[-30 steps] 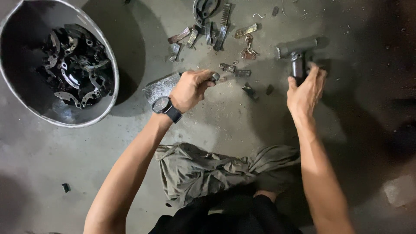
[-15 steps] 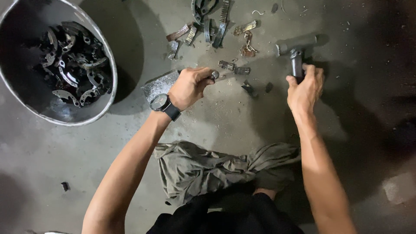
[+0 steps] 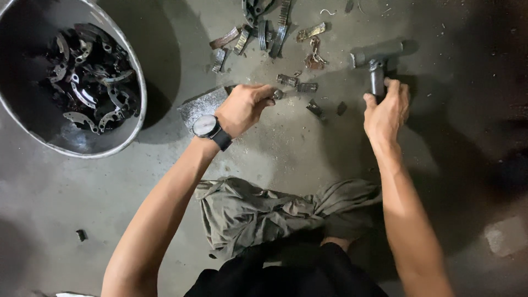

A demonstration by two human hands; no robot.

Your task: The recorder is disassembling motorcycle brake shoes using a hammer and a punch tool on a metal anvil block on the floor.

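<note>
Metal tub (image 3: 137,104) at 10 o'clock, full of curved dark parts. Left hand (image 3: 245,107) closed on small metal piece (image 3: 278,94), pinned against grey block (image 3: 204,104) as anvil. Right hand (image 3: 388,110) wrapped round hammer (image 3: 377,60) handle at 1 o'clock, head resting on floor. Scrap strips (image 3: 264,30) at 12.

A single head-worn camera looks almost straight down from above the person onto a grey concrete floor (image 3: 286,148), near enough that both forearms run up from the bottom edge to the middle of the frame. The left hand (image 3: 245,107) and right hand (image 3: 388,110) sit a little above centre, with the person's own lap and a crumpled cloth (image 3: 264,212) at the near edge. A metal basin (image 3: 140,96) is cut off at the far left corner, and scattered metal scraps (image 3: 269,30) reach the far edge.
</note>
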